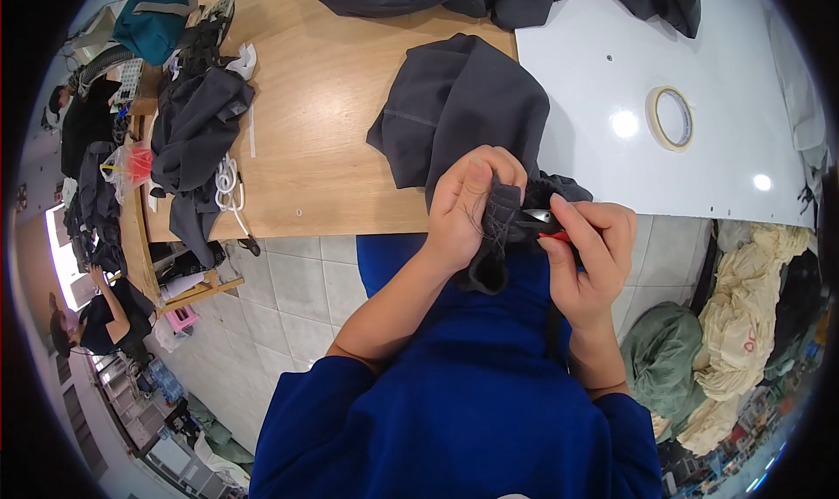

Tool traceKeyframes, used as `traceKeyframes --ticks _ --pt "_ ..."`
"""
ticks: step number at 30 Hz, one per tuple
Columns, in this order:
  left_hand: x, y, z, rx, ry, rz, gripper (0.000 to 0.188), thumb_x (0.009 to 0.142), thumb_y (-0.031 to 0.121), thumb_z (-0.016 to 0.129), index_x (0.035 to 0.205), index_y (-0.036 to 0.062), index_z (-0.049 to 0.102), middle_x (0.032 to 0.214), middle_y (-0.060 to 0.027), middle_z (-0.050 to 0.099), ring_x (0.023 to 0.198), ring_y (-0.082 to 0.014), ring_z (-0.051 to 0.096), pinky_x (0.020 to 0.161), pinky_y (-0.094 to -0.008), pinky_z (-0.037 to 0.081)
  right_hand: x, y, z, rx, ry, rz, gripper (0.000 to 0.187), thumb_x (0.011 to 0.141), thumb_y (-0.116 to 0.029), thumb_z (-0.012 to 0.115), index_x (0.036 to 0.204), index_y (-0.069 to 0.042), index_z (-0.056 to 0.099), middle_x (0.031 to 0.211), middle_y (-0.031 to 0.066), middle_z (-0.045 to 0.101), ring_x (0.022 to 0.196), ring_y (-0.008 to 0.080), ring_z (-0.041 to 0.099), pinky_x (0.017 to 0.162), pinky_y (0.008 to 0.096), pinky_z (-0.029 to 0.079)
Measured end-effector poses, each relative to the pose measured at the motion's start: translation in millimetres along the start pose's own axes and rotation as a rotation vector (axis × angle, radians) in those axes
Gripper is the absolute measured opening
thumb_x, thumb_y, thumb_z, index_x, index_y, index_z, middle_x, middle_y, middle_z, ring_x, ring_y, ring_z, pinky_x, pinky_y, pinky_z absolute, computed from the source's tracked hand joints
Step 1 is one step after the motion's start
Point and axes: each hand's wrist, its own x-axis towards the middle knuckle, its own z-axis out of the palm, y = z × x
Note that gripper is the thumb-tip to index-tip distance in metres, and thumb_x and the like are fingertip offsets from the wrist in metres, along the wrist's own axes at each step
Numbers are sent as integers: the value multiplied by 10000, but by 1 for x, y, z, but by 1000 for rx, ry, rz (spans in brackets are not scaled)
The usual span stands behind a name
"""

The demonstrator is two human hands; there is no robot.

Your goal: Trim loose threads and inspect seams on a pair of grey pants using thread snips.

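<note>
My left hand (468, 202) pinches a fold of a dark grey garment (459, 106) that hangs over the front edge of the wooden table (323, 132). Loose threads stick out of the fold between my fingers. My right hand (590, 250) grips small thread snips with a red handle (544, 224); their metal blades point left at the fold and touch or nearly touch it. Both hands are held just in front of the table edge, above my blue sleeves and lap.
A roll of tape (671, 118) lies on the white tabletop (612, 45). More dark garments (197, 123) are heaped at the left and the far edge. Cream and green cloth piles (743, 298) lie on the floor at right. Other people (105, 320) sit at left.
</note>
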Motion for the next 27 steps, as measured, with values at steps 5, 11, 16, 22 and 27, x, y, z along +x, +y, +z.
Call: traceKeyframes --ticks 5,11,16,22,27 --pt "-1 -1 4 -51 8 -18 424 993 360 310 774 28 458 785 -71 498 678 -106 431 641 -217 377 0 0 6 3 33 -32 338 661 -132 730 994 -90 693 831 16 609 734 164 505 675 280 358" --pt "0 -1 3 -44 -30 -25 419 998 349 298 776 31 457 793 -69 506 671 -97 427 634 -212 377 2 0 7 26 23 -34 309 662 -134 731 967 -100 707 826 17 605 729 157 501 676 278 354" --pt "0 -2 2 -89 -20 -42 415 1000 342 294 773 37 459 794 -68 510 670 -93 426 632 -211 377 2 0 8 16 34 -27 305 643 -119 740 948 -120 717 823 9 602 733 163 488 676 276 361" --pt "0 0 3 -66 -15 -46 420 1000 342 297 762 36 459 788 -67 509 669 -92 420 636 -211 370 1 0 9 -2 45 -51 304 622 -93 745 922 -135 721 821 -6 598 751 167 466 679 272 367" --pt "2 4 3 -7 -5 -20 423 1000 337 302 756 30 462 778 -64 500 667 -92 414 632 -212 364 2 -1 1 -5 21 -20 301 624 -95 742 921 -135 719 826 -7 598 752 172 464 696 270 362"
